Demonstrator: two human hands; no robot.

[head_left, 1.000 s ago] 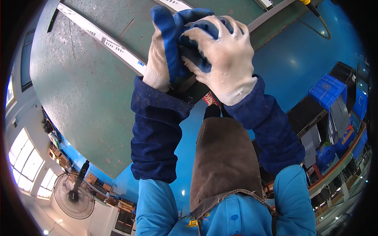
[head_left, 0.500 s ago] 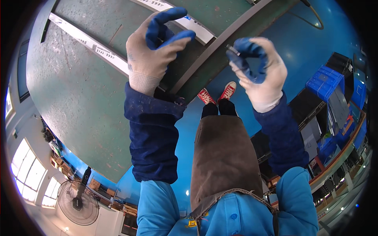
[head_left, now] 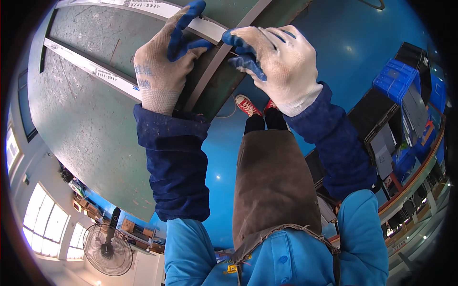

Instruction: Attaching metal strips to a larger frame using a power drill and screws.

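Observation:
Both my hands wear white knit gloves with blue-coated fingers. My left hand (head_left: 164,62) hovers over the green worktable (head_left: 86,138) with its fingers spread, thumb and forefinger on either side of the near end of a long white metal strip (head_left: 210,27). My right hand (head_left: 279,57) is beside it at the table's grey front edge (head_left: 210,81). Its fingers are bent, and the tips touch the end of that strip. What its palm covers is hidden. A second white strip (head_left: 90,70) lies further left on the table.
I wear a brown apron (head_left: 274,186) and red shoes (head_left: 245,105) on a blue floor (head_left: 334,33). Blue crates (head_left: 398,78) and dark bins stand at the right. A standing fan (head_left: 107,248) is at the lower left.
My hands were clasped together a second ago, then parted, and both have now come down to the end of the white strip at the table's edge.

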